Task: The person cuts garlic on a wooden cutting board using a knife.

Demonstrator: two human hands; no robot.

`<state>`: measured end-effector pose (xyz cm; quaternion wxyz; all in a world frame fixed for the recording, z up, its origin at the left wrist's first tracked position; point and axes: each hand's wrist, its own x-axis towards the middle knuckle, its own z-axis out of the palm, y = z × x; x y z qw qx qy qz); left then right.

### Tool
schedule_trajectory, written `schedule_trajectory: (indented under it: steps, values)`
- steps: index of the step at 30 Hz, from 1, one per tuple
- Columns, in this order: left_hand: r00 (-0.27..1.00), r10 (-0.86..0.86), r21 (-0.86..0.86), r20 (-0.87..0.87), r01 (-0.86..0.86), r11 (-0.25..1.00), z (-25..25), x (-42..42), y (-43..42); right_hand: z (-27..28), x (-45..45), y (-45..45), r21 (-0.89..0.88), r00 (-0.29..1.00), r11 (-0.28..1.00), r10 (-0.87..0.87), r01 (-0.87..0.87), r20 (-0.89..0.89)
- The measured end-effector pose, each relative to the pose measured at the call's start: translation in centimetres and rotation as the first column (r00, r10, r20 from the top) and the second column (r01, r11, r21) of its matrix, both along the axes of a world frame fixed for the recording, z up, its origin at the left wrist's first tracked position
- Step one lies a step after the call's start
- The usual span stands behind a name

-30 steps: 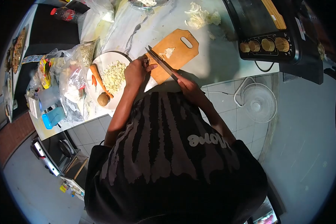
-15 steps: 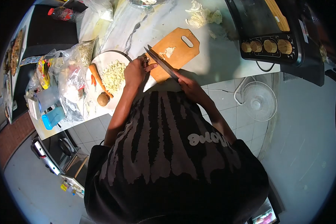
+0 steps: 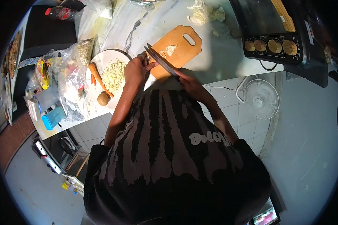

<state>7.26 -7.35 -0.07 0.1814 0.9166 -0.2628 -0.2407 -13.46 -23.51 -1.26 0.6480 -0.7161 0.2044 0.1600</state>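
Note:
A knife (image 3: 162,61) is gripped by its handle in my right hand (image 3: 190,85). Its blade slants up and left across the wooden cutting board (image 3: 184,49), with the tip past the board's left edge. My left hand (image 3: 136,71) is closed at that edge beside the blade, fingers pinched together; what sits in them is too small and covered to name. Pale papery peels (image 3: 169,50) lie on the board. Left of my left hand, a white plate (image 3: 101,57) bears chopped pale-green pieces (image 3: 115,77), a carrot (image 3: 95,73), red chillies (image 3: 93,79) and a round brown potato-like item (image 3: 103,99).
Plastic bags (image 3: 69,75) and a blue container (image 3: 53,117) crowd the table's left side. A cola bottle (image 3: 59,13) lies at the far left. Pale cabbage-like leaves (image 3: 201,14) rest beyond the board. A black appliance with wooden knobs (image 3: 275,45) stands right; a fan (image 3: 260,99) is below.
My view has shifted very slightly. Both hands and the knife keep almost the same pose at the board.

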Motion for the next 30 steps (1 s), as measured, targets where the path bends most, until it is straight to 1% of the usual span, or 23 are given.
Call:
schedule_trajectory:
  steps: [8, 12, 14, 15, 17, 18, 20, 21, 23, 26, 27, 28, 29, 30]
  values:
    - [0.999, -0.011, 0.014, 0.04, 0.01, 1.0, 0.8, -0.2, -0.2, 0.2, 0.0, -0.2, 0.099, 1.0, 0.995, -0.017, 0.016, 0.017]
    - [1.0, -0.003, 0.006, 0.031, 0.003, 1.0, 1.0, -0.3, -0.3, -0.3, 0.0, -0.2, 0.101, 0.999, 0.995, -0.006, 0.002, 0.037]
    - [1.0, -0.001, 0.0, 0.027, 0.001, 1.0, 0.9, -0.2, -0.3, -0.7, -0.1, 0.0, 0.049, 1.0, 0.999, -0.003, 0.003, 0.016]
    - [1.0, -0.002, 0.018, 0.01, 0.002, 1.0, 0.7, -0.1, -0.2, -0.8, -0.3, 0.2, 0.051, 1.0, 0.999, -0.004, 0.003, 0.014]
    - [1.0, -0.007, 0.036, -0.006, 0.007, 0.999, 0.5, 0.0, -0.1, -1.0, -0.6, 0.4, -0.248, 0.987, 0.969, 0.04, -0.001, 0.154]
    - [1.0, -0.006, 0.021, -0.013, 0.006, 1.0, 0.4, 0.1, 0.0, -0.5, -0.4, 0.4, -0.249, 0.987, 0.969, 0.038, 0.002, 0.157]
    - [1.0, -0.005, 0.004, -0.012, 0.005, 1.0, 0.1, 0.1, 0.2, 1.2, 0.3, 0.6, -0.43, 0.99, 0.892, 0.114, -0.138, -0.083]
    - [1.0, -0.012, 0.009, 0.009, 0.012, 1.0, -0.1, 0.1, 0.3, 1.3, 0.3, 0.9, -0.432, 0.991, 0.892, 0.111, -0.135, -0.079]
    - [0.999, -0.019, 0.012, 0.031, 0.019, 1.0, -0.1, 0.0, 0.2, 1.2, 0.1, 1.3, -0.638, 0.988, 0.762, 0.156, -0.111, 0.015]
    - [1.0, 0.007, 0.05, -0.002, -0.007, 0.999, 1.2, -0.5, -0.1, 1.3, 0.1, 1.3, -0.648, 0.992, 0.756, 0.127, -0.094, 0.004]
    - [1.0, 0.002, -0.014, -0.022, -0.002, 1.0, 1.8, -0.8, -0.2, 1.3, 0.1, 1.3, -0.648, 0.991, 0.755, 0.132, -0.097, 0.006]
    - [0.999, -0.005, -0.077, -0.04, 0.002, 0.997, 2.0, -0.9, -0.3, 1.3, 0.0, 1.1, -0.604, 0.992, 0.796, 0.107, -0.045, 0.067]
    - [0.999, -0.001, -0.078, -0.036, -0.002, 0.997, 1.9, -1.1, -0.3, 1.3, 0.0, 1.0, -0.553, 0.989, 0.833, 0.078, 0.006, 0.129]
    - [0.999, -0.003, -0.138, -0.047, -0.003, 0.99, 1.6, -1.2, -0.2, 0.4, -0.3, 0.9, -0.552, 0.988, 0.834, 0.08, 0.007, 0.133]
